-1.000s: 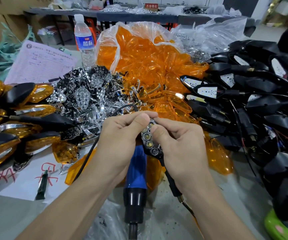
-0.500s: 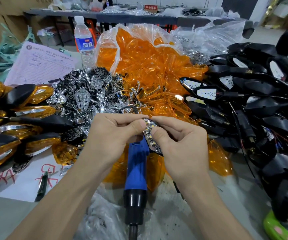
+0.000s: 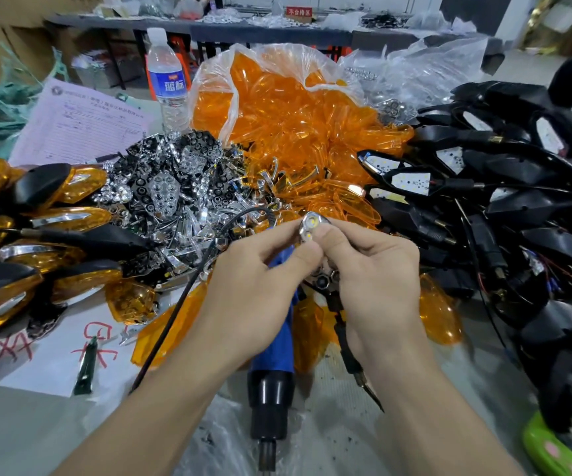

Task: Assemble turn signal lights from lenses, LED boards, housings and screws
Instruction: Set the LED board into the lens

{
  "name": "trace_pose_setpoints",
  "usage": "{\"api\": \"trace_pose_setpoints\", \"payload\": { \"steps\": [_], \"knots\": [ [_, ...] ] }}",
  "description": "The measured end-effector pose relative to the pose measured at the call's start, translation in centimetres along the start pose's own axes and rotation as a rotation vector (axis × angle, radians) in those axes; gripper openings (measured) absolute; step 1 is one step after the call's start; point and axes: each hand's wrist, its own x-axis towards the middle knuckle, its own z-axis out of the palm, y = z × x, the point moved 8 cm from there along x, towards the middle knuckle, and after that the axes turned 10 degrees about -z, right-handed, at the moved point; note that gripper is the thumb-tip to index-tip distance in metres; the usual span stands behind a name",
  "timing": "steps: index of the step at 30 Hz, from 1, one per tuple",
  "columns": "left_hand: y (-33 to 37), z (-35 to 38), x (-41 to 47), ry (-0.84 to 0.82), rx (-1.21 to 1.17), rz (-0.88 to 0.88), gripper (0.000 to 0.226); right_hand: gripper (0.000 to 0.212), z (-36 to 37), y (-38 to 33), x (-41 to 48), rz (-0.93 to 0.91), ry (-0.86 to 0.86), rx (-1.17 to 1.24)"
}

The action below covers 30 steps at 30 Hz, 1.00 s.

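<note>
Both hands meet at the middle of the view. My left hand (image 3: 260,280) and my right hand (image 3: 373,269) pinch a chrome reflector insert (image 3: 310,228) seated on a black housing whose stem (image 3: 349,352) hangs down below my right wrist; most of the housing is hidden by my fingers. Behind lies an open bag of orange lenses (image 3: 294,108). A pile of chrome reflectors (image 3: 174,194) sits left of it. Black housings with white LED boards (image 3: 483,187) are heaped on the right. Finished amber lights (image 3: 19,235) are stacked at the far left.
A blue and black electric screwdriver (image 3: 274,359) lies under my hands, its cable (image 3: 174,304) curving left. A water bottle (image 3: 167,80) and a pink form (image 3: 81,121) stand behind. A green marker (image 3: 86,365) rests on white paper. A green object (image 3: 559,448) sits bottom right.
My hands have tilted the part up, so the reflector's end now faces the camera instead of its long side. Both hands rose slightly.
</note>
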Motion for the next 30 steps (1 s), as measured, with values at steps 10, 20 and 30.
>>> {"api": "trace_pose_setpoints", "payload": {
  "steps": [10, 20, 30],
  "knots": [
    [0.2, 1.4, -0.4, -0.054, -0.166, -0.048, 0.045, 0.016, 0.3, 0.5, 0.0, 0.287, 0.007, 0.113],
    [0.7, -0.7, -0.1, -0.047, -0.820, -0.404, 0.020, 0.017, -4.8, -2.3, 1.2, 0.189, -0.398, -0.716],
    [1.2, -1.0, -0.7, -0.014, -0.577, -0.275, 0.024, 0.028, -7.0, -2.6, -5.6, 0.348, -0.912, -1.428]
  ]
}}
